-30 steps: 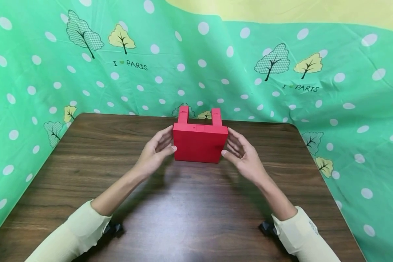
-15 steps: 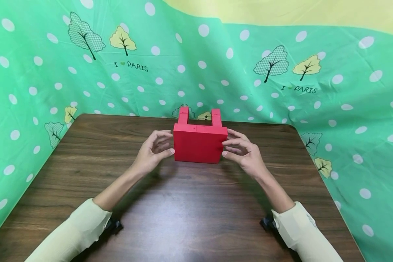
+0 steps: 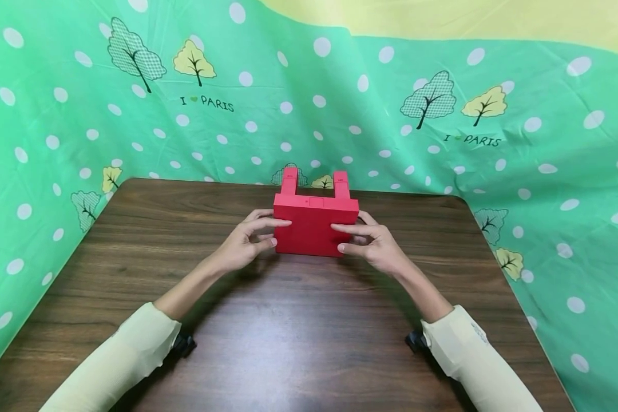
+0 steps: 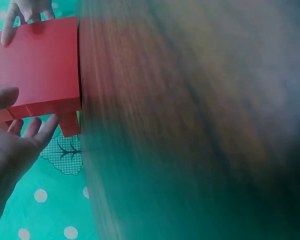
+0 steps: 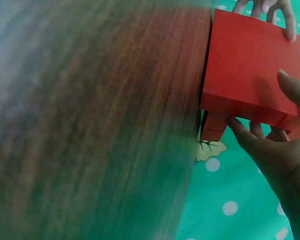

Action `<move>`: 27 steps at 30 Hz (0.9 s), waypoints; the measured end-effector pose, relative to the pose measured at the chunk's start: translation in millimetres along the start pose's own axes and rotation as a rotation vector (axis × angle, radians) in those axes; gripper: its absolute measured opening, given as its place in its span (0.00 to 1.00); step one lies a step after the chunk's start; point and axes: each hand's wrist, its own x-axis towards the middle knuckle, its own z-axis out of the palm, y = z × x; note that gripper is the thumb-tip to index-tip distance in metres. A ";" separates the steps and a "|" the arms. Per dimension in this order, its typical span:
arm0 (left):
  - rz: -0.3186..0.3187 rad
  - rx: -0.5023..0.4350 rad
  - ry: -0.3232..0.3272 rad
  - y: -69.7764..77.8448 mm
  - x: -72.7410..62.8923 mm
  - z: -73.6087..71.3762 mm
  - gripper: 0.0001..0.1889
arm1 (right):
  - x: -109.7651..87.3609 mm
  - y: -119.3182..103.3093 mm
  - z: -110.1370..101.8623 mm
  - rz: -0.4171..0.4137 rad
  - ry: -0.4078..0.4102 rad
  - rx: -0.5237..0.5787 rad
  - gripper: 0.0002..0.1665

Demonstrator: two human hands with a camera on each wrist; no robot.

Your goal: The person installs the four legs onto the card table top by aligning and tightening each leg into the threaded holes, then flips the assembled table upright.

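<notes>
A flat red box-like piece point(image 3: 313, 229) stands on its edge on the table. Two red bars point(image 3: 289, 180) stick out behind its top. My left hand point(image 3: 242, 246) is at its left side, with one extended finger across the front face and the thumb by the lower corner. At the right side my right hand point(image 3: 378, 246) mirrors this pose. In the right wrist view, a shadow on the red face suggests the front finger point(image 5: 292, 87) hovers off it. Other fingertips point(image 4: 50, 131) are at the side edges; firm contact cannot be told. The back is hidden.
The dark wooden table point(image 3: 309, 332) ends just behind the red piece. A green dotted cloth point(image 3: 314, 74) with tree prints hangs behind and beside it. Small black devices point(image 3: 184, 345) are strapped at both cuffs.
Both hands have changed from lying along the sides to a finger extended across the front face. The right hand has shifted slightly inward. The red piece has stayed in place.
</notes>
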 end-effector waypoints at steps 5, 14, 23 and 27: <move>-0.003 0.026 -0.031 0.4 1.6 -0.5 0.29 | 3.2 1.9 2.4 -0.069 -0.008 0.000 0.27; 0.057 0.076 -0.048 2.2 5.5 -2.7 0.29 | 5.3 0.0 2.2 -0.128 0.037 -0.039 0.23; 0.080 0.023 -0.029 7.5 11.1 -2.3 0.33 | 5.4 -9.9 -5.3 -0.141 0.067 -0.052 0.29; 0.080 0.025 0.002 10.1 13.9 -1.2 0.34 | 5.3 -12.3 -6.1 -0.155 0.084 -0.044 0.35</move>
